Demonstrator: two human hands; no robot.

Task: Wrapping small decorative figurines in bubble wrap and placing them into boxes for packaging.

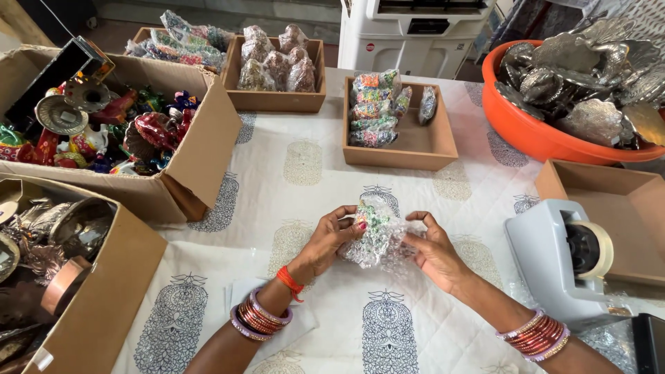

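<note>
Wrapped in clear bubble wrap, a small multicoloured ornament (370,216) is held between both hands above the bench (305,180). The left hand (332,239) is closed on the bundle's left side, thumb and fingers pressed into the plastic; the right hand (433,253) grips the loose wrap (388,246) on the right, its fingers curled around a fold. The ornament's shape cannot be made out through the bubbles; only flecks of green, pink and yellow show at the top of the bundle.

Just beyond the hands, a shallow brown tray (429,149) holds several wrapped pieces of the same kind stacked at its left end. Further beyond and to the left, a second tray (277,100) is filled with wrapped items whose contents are blurred by the plastic. A third tray behind it is mostly hidden.

Left of the left hand, a cardboard box (201,159) carries painted figurines and metal dishes, jumbled so that single pieces are hard to separate. A nearer box (111,291), cut off by the frame edge, holds dull metal ware.

Right of the right hand stands a grey tape dispenser (554,260), its lower part partly cut off. Beyond it an empty-looking brown box (623,208) is cropped at the frame edge, and an orange tub (526,131) of silvery metal pieces is likewise cropped.
</note>
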